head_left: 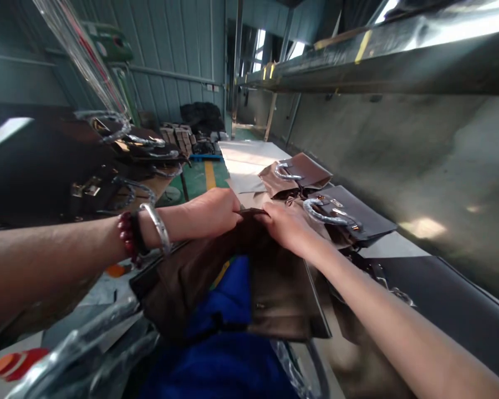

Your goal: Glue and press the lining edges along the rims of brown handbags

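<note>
A dark brown handbag [203,249] is held up in front of me, its inner side towards me. At the left part of its top edge, my left hand [216,210] is closed on the fabric; a bracelet and red beads circle that wrist. Close by on the right, my right hand [285,224] pinches the same edge between thumb and fingers. Inside, a flat brown pocket panel [278,299] shows. Blue clothing [224,354] shows below and through the bag's middle. Plastic-wrapped handles [83,332] lie at lower left; whether they belong to this bag, I cannot tell.
Brown and grey handbags [310,169] [357,213] with wrapped handles lie along the table at right, beside a dark flat bag [449,293]. Black bags [95,185] stand at left. A red-orange bottle [19,363] is at lower left. A long shelf [382,66] overhangs the right side.
</note>
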Demonstrator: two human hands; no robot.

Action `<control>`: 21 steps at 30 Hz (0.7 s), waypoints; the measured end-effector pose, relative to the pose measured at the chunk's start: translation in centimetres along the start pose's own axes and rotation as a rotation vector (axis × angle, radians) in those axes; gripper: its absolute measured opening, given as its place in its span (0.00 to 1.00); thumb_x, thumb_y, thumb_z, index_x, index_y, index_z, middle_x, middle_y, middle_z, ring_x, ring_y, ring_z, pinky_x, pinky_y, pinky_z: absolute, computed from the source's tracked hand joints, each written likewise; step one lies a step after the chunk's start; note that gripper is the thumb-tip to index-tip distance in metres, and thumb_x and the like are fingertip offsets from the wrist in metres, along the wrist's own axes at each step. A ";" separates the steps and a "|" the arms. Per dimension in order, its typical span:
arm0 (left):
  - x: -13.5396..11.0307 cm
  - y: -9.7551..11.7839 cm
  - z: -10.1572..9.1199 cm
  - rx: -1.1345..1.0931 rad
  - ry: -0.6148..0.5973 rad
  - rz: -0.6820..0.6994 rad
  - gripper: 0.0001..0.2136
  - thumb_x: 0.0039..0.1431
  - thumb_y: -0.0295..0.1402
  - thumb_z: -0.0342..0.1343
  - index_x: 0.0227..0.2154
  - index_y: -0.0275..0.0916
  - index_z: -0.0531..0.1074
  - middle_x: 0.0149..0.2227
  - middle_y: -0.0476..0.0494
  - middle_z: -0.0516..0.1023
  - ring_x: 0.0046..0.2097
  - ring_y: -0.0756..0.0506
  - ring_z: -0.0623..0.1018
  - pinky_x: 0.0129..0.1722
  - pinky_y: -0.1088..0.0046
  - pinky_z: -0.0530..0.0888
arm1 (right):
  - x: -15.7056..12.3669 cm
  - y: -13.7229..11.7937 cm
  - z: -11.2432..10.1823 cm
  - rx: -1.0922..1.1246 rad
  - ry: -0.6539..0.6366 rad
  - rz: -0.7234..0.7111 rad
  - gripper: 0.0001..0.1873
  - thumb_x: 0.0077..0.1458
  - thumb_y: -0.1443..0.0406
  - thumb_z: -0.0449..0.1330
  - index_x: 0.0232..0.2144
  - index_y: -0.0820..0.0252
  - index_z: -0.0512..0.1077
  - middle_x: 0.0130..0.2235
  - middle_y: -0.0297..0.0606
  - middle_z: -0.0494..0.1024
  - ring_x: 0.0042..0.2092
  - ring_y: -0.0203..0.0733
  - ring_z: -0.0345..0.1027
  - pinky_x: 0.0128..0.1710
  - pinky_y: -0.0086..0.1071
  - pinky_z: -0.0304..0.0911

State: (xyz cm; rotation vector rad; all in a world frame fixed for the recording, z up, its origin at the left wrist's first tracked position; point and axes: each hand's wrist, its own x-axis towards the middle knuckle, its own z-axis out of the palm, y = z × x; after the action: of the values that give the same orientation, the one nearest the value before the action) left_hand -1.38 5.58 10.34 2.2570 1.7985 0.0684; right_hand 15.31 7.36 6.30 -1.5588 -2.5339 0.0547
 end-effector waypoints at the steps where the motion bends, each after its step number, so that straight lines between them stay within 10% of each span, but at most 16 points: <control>1: -0.4 -0.2 -0.1 -0.040 -0.029 0.013 0.10 0.51 0.32 0.48 0.18 0.36 0.70 0.17 0.50 0.66 0.23 0.50 0.68 0.22 0.77 0.59 | -1.0 -0.2 -0.2 0.010 0.023 -0.006 0.13 0.63 0.60 0.48 0.36 0.59 0.69 0.38 0.43 0.77 0.42 0.46 0.70 0.32 0.30 0.54; 9: -3.4 -2.0 4.0 -0.523 -0.535 0.120 0.10 0.49 0.35 0.49 0.18 0.36 0.68 0.16 0.52 0.63 0.21 0.52 0.63 0.18 0.79 0.57 | -7.2 0.4 2.5 0.192 -0.129 -0.143 0.12 0.59 0.56 0.55 0.31 0.58 0.69 0.29 0.36 0.76 0.33 0.41 0.72 0.27 0.28 0.54; 14: -2.2 -3.4 8.9 -0.612 -0.558 0.081 0.10 0.48 0.36 0.49 0.20 0.35 0.70 0.18 0.52 0.65 0.23 0.52 0.64 0.21 0.79 0.59 | -5.7 2.3 6.6 0.181 -0.136 -0.202 0.22 0.52 0.51 0.61 0.42 0.60 0.68 0.35 0.40 0.77 0.36 0.43 0.71 0.32 0.30 0.59; 21: -0.5 -5.2 10.3 -0.758 -0.633 -0.032 0.11 0.47 0.38 0.52 0.24 0.35 0.72 0.22 0.51 0.71 0.25 0.50 0.68 0.25 0.78 0.63 | -4.4 2.4 6.8 0.101 -0.038 -0.444 0.06 0.60 0.65 0.56 0.34 0.61 0.72 0.33 0.38 0.72 0.38 0.40 0.65 0.37 0.30 0.59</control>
State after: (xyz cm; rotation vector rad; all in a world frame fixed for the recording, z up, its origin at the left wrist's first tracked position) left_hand -4.43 4.47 -0.74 1.4810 1.1886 0.0184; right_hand 18.27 4.92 -1.23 -0.9408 -2.7927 0.1544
